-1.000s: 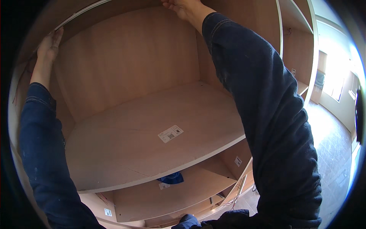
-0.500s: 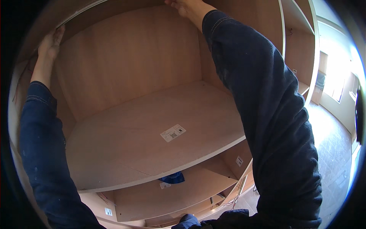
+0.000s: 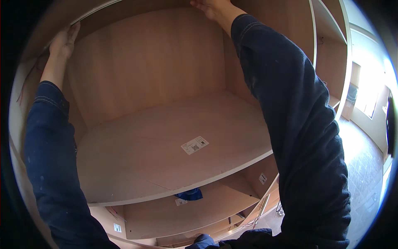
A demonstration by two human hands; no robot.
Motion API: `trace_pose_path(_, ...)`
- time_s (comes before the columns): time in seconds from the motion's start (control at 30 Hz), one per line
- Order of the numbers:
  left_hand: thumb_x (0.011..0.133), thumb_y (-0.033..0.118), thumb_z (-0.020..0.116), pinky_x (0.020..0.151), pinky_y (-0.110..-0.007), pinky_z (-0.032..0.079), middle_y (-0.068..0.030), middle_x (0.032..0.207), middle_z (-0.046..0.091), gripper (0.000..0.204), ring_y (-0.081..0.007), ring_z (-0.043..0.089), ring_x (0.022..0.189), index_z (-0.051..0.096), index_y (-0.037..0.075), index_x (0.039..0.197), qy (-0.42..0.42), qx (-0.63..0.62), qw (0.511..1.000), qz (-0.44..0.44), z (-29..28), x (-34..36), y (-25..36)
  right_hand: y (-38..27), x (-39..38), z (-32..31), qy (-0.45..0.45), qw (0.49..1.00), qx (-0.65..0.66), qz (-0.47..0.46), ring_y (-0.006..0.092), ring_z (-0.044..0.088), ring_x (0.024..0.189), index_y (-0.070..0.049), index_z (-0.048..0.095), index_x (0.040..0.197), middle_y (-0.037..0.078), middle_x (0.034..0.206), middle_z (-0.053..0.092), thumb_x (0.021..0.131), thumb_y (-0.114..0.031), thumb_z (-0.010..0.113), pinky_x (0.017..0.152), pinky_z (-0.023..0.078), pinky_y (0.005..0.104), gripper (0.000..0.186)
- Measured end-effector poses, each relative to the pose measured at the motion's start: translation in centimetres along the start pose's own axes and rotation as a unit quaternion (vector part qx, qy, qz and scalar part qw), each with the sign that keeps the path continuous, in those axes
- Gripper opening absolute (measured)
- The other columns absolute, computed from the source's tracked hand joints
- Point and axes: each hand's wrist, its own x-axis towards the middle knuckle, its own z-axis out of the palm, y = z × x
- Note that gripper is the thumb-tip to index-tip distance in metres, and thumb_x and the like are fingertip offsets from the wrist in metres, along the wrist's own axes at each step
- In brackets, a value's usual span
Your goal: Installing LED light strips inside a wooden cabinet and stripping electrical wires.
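Both my arms, in dark blue sleeves, reach up into a wood-toned cabinet. My left hand [image 3: 63, 42] is raised at the upper left, its fingers stretched up against the underside of an upper board [image 3: 45, 31], near that board's pale front edge. At the top of the picture, my right hand [image 3: 210, 8] is raised palm up with fingers extended under the same upper part. The picture's edge cuts it off, so what its fingertips touch is hidden. Below the hands lies a wide shelf [image 3: 137, 157] carrying a white printed label [image 3: 195, 145].
Under the shelf, a lower compartment [image 3: 166, 222] contains a blue item [image 3: 190, 194]. Thin wires [image 3: 25, 85] hang at the left side. More open shelving [image 3: 329, 58] stands to the right, beside a tiled floor [image 3: 365, 166] and a bright window [image 3: 369, 91].
The whole view has shifted slightly, so the cabinet and both hands appear a little farther right. Both hands keep about the same places against the cabinet.
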Motion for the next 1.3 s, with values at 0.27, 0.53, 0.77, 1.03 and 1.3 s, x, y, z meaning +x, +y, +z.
trace_pose_path(0.27,0.099,-0.008,0.055,0.104,-0.043,0.059,-0.026,0.125,0.057,0.033,-0.038,0.066,0.111,0.046,-0.015,0.13,0.045,0.031,0.998,0.014,2.7,-2.9,-0.1,0.1,0.1,-0.1,-0.008,1.0,-0.006,-0.009,0.0293,0.066,0.1,0.011,0.061,0.118,0.023,0.113,0.067,0.094,-0.015,0.059,0.083,0.053,0.0352,0.035)
trace_pose_path(0.53,0.098,-0.008,0.057,0.101,-0.042,0.061,-0.0267,0.125,0.058,0.034,-0.0378,0.067,0.108,0.045,-0.018,0.128,0.018,0.166,0.982,0.091,3.3,-4.5,0.2,-0.9,-0.9,0.1,-0.028,0.999,0.004,-0.025,0.0297,0.066,0.1,0.011,0.061,0.118,0.024,0.113,0.067,0.093,-0.015,0.059,0.084,0.053,0.0354,0.036)
trace_pose_path(0.77,0.097,-0.007,0.059,0.096,-0.039,0.064,-0.0268,0.126,0.057,0.035,-0.0384,0.068,0.107,0.045,-0.018,0.127,0.197,0.172,0.939,0.221,11.2,-10.3,-2.7,-1.0,-0.8,-0.3,-0.034,0.999,0.006,-0.032,0.03,0.066,0.101,0.012,0.061,0.118,0.024,0.114,0.067,0.093,-0.015,0.059,0.084,0.053,0.0355,0.037)
trace_pose_path(1.03,0.096,-0.007,0.061,0.095,-0.037,0.064,-0.0265,0.125,0.058,0.036,-0.0365,0.068,0.108,0.045,-0.019,0.126,0.091,0.081,0.991,0.055,3.6,-3.8,1.3,-2.5,-1.4,0.5,-0.02,0.999,-0.015,-0.046,0.0304,0.066,0.102,0.012,0.061,0.119,0.025,0.115,0.067,0.092,-0.016,0.059,0.085,0.052,0.0357,0.038)
trace_pose_path(1.3,0.096,-0.008,0.059,0.094,-0.036,0.064,-0.0267,0.126,0.057,0.038,-0.0352,0.068,0.106,0.042,-0.02,0.128,0.108,0.01,0.994,0.013,4.7,-3.2,0.4,-2.8,-2.3,1.8,0.017,0.996,-0.064,-0.056,0.0308,0.066,0.103,0.012,0.062,0.119,0.025,0.116,0.067,0.092,-0.016,0.059,0.085,0.052,0.0359,0.039)
